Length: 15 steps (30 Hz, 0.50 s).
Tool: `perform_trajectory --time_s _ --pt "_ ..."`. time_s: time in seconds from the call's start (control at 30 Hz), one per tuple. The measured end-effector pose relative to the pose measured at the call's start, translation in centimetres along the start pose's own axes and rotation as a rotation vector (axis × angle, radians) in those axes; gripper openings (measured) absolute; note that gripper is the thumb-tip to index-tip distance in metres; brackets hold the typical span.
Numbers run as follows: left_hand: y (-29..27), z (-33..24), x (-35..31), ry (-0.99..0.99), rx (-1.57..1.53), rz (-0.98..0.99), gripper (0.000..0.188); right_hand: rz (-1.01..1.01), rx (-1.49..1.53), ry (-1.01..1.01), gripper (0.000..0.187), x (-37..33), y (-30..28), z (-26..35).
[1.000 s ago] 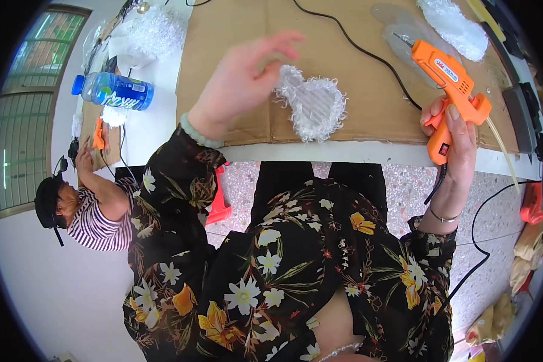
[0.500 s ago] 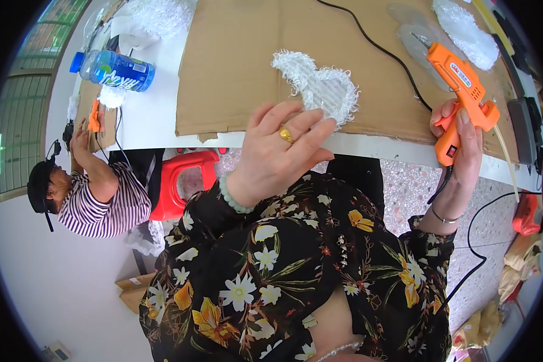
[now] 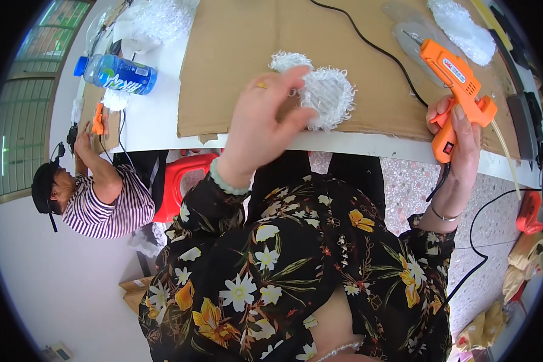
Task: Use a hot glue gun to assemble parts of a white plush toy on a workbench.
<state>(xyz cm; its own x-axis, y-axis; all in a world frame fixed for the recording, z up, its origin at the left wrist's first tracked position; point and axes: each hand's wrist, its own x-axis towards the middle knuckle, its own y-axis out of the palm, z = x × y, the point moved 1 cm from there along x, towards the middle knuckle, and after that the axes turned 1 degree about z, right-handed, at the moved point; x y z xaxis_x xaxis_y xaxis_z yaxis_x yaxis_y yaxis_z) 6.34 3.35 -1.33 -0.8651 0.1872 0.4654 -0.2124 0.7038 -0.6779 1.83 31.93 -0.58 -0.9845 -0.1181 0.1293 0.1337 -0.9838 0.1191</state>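
A white, shaggy-edged piece (image 3: 330, 96), two rounded lobes joined together, lies on the brown cardboard sheet (image 3: 223, 66). Over its left part hovers my left hand (image 3: 259, 123), slightly blurred, thumb and index finger spread apart on either side of the narrow middle. That hand hides part of the piece; whether the fingertips touch it I cannot tell. My right hand (image 3: 464, 142) is wrapped around the handle of an orange glue gun (image 3: 458, 75). The gun's metal nozzle points up and left, and a pale glue stick (image 3: 505, 154) trails from its back end.
A blue-capped bottle (image 3: 120, 73) lies on the white table at left, near fluffy white material (image 3: 163, 24). Another white shaggy piece (image 3: 463, 30) and clear plastic shapes sit at the far right. A black cable (image 3: 377, 48) crosses the cardboard. A co-worker (image 3: 102, 199) sits at left.
My left hand has shifted left and its thumb and index finger have spread apart. The white piece shows slightly further left. My right hand still holds the glue gun, nearly unmoved.
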Motion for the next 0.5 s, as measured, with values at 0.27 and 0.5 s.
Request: perform_trajectory --time_s 0.27,0.5 --pt "-1.6 2.8 2.1 -0.037 -0.063 -0.018 0.037 0.324 -0.176 0.124 0.025 -1.4 1.1 -0.1" --pt "-1.7 3.7 2.8 0.046 0.042 0.009 0.039 0.477 -0.435 0.338 0.016 -0.3 4.9 2.3"
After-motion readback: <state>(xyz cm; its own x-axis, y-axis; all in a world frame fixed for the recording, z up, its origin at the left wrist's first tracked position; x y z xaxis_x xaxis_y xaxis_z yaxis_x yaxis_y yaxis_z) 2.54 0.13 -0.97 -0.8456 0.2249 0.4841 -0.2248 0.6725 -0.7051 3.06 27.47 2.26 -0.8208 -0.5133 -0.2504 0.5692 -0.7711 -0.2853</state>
